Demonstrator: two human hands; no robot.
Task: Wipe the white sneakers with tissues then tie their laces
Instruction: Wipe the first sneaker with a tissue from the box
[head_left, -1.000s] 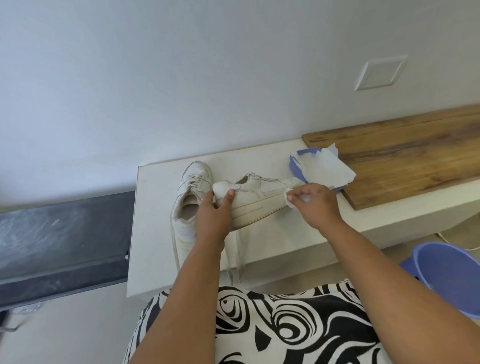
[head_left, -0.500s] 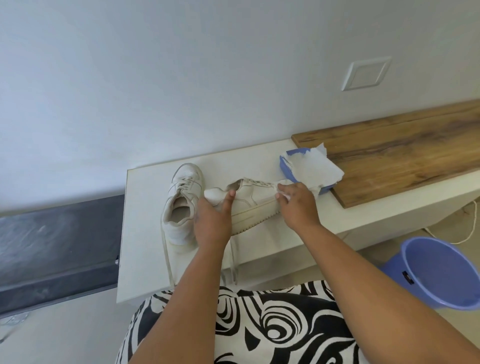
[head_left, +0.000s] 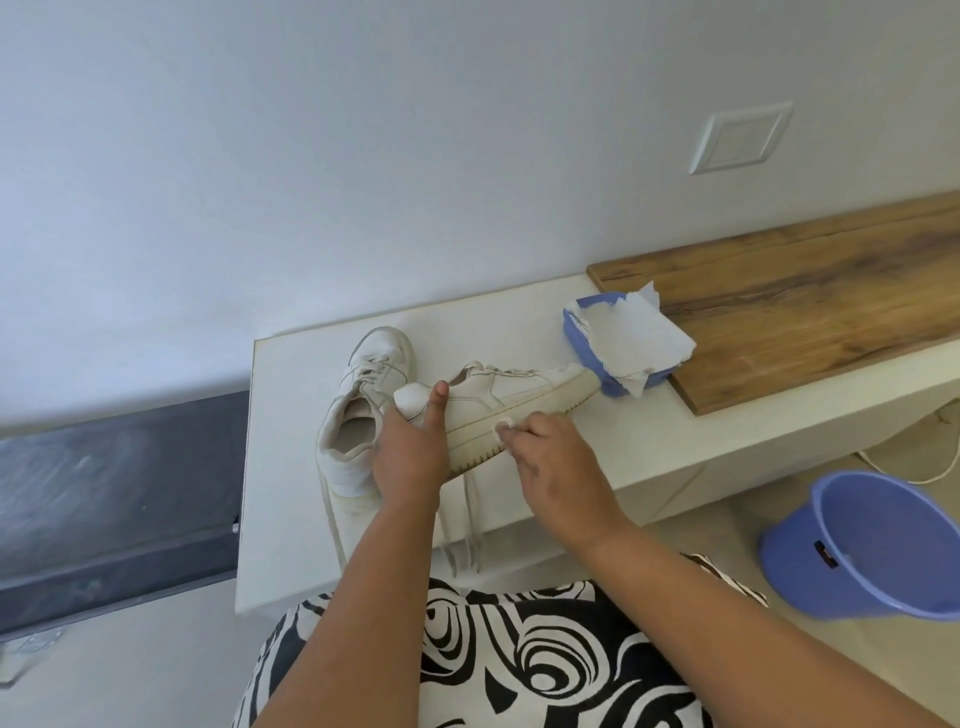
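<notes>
Left hand (head_left: 410, 457) grips the heel of a white sneaker (head_left: 514, 410) tipped on its side on the table (head_left: 291, 467) — thumb up over the collar. Right hand (head_left: 550, 457) pinches a tissue wad (head_left: 503, 427) against the midsole; fingers hide most of it. Second sneaker (head_left: 363, 395) stands just left, laces dangling over the edge.

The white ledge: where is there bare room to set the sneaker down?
Bare ledge lies left of the standing sneaker, and behind both sneakers toward the wall. It is crowded between the held sneaker and the tissue box.

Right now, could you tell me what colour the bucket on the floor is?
Blue-violet bucket, clearest in the head view.
</notes>
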